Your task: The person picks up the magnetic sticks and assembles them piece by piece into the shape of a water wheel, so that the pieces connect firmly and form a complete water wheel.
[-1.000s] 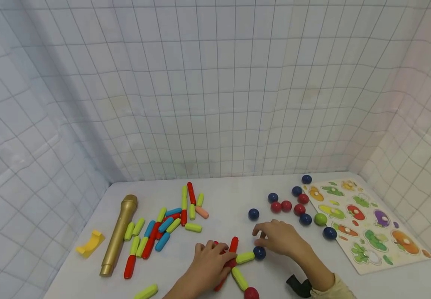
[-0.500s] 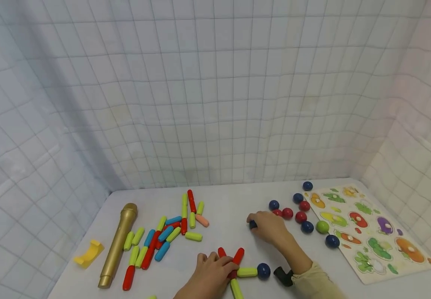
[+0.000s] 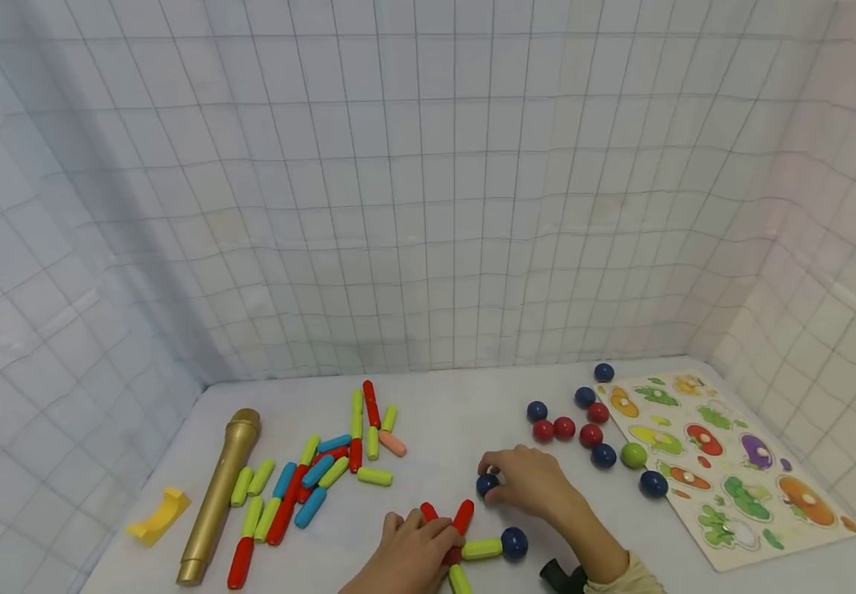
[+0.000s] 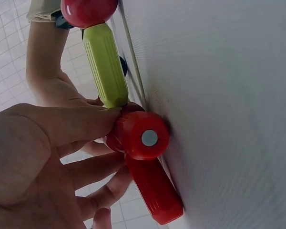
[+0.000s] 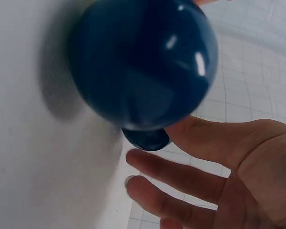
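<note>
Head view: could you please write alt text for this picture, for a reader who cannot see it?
A person's right hand curls around a dark blue ball on a white table, while the left hand holds joined red and green sticks. Coloured sticks and a gold microphone lie at picture left; more balls and a vegetable board at right.

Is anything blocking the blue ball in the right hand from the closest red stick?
Nothing visible: in the head view, just tabletop shows between the blue ball and that red stick. The left hand holds the joined sticks lower down, out of that gap.
</note>
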